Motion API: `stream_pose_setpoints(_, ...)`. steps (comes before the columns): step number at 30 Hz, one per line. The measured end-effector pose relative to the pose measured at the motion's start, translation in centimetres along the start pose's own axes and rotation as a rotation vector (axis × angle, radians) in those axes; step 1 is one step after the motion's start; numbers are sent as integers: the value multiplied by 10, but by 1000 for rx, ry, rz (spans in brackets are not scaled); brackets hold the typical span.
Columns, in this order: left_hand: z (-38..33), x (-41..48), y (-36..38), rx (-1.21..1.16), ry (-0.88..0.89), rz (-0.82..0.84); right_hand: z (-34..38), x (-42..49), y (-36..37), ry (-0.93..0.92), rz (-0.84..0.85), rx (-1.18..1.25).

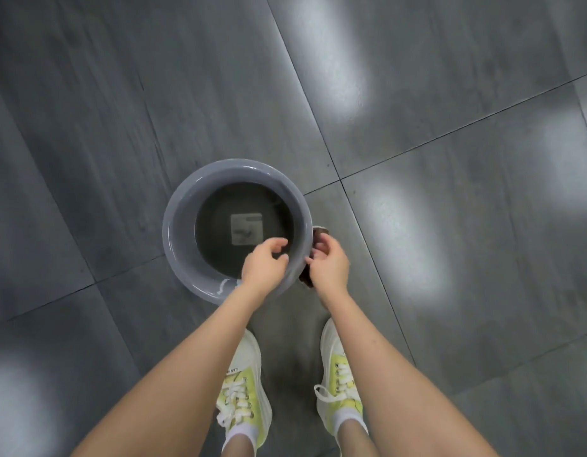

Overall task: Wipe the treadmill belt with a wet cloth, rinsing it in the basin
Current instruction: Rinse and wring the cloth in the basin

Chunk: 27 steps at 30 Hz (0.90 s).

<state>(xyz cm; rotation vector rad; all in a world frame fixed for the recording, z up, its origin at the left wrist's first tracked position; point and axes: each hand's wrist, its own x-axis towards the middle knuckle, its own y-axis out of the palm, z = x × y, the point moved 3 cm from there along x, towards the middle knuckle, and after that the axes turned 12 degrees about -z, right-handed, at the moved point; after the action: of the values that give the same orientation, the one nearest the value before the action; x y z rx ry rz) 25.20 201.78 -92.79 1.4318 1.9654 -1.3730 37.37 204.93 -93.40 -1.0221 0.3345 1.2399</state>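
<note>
step: rinsing judged as being started | cloth (pixel 319 231) being gripped by the curled right hand (pixel 328 265), just outside the basin (pixel 183 206) rim | left hand (pixel 265 262) being held loosely curled, empty, over the water (pixel 216 245) | next: cloth being due for dunking and wringing

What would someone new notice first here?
A round grey basin of water sits on the tiled floor mid-frame. The right hand grips a dark cloth just outside its right rim, the left hand hovering over the near edge. Yellow-white sneakers stand below.
</note>
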Motion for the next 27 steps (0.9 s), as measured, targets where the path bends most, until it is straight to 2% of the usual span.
stream_pose_setpoints(2, -2, 7, -7, -69, 11, -43, -12, 11, -7, 73, -163, 29)
stream_pose_setpoints(4, -3, 8, -11, -120, 12, -67, -23, 23, -20, 78, -233, -131)
stream_pose_setpoints(7, -1, 8, -11, -171, 21, -83, -40, 44, -28, 20, -144, -395)
stream_pose_setpoints(9, 2, 9, -8, -187, 34, -76, -46, 55, -20, -110, -68, -601)
stream_pose_setpoints(12, 8, 14, -4, -188, 46, -82, -54, 68, -4, -204, -58, -812)
stream_pose_setpoints(15, 12, 15, -4, -184, 47, -83, -59, 68, -2, -232, -127, -777)
stream_pose_setpoints(19, 9, 9, -9, -186, 33, -84, -43, 39, -23, -223, -180, -570)
stream_pose_setpoints(27, -7, -6, -13, -267, -4, -90, 15, -33, -64, -551, -322, -268)
